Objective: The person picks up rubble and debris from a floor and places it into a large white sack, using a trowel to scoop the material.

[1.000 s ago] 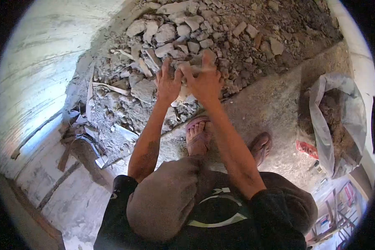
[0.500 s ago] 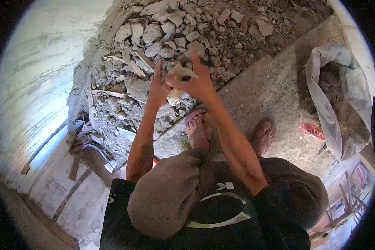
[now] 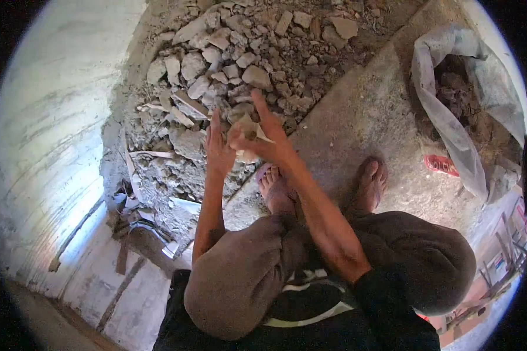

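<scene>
My left hand (image 3: 218, 151) is over the near part of the rubble pile, its fingers stretched forward and holding nothing that shows. Just to its right is my right hand (image 3: 270, 140), index finger extended and thumb pointing across toward the left hand. A pale, thin, crumpled piece (image 3: 249, 126) sits between the thumb and fingers of my right hand; its kind cannot be made out. More of something pale shows below the right thumb. Broken concrete and stones (image 3: 256, 77) lie just beyond both hands.
An open translucent sack (image 3: 432, 96) with dark debris inside stands on the concrete floor (image 3: 357, 117) at right. A red printed label (image 3: 441, 165) is beside it. My feet (image 3: 370, 184) are near the pile's edge. The pale wall (image 3: 64, 99) rises at left.
Both hands have drawn back toward my body, with the pale piece moving along between them. The view has shifted, so the rubble and sack appear higher and farther left.
</scene>
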